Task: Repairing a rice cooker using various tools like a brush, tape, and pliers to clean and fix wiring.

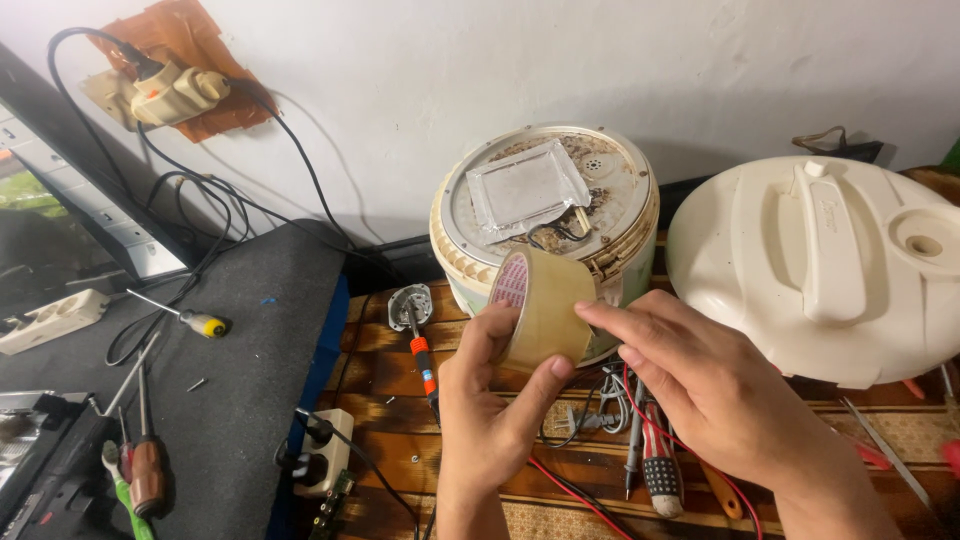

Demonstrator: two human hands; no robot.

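Note:
My left hand (492, 400) grips a roll of clear brownish packing tape (542, 305), thumb on its outer face and fingers through the core. My right hand (700, 385) comes in from the right, and its fingertips press on the roll's outer surface near the top edge. Just behind the roll stands an upturned cream rice-cooker body (545, 205) with a stained base and a silvery square plate on it. A cream rice-cooker lid (820, 265) lies to the right.
A red-handled screwdriver (424, 362), red and black wires (590, 500) and probes lie on the wooden bench. A white power strip (325, 455) sits at the left, with more screwdrivers (140, 470) on a dark mat. A wall socket with cables (170, 95) is at the upper left.

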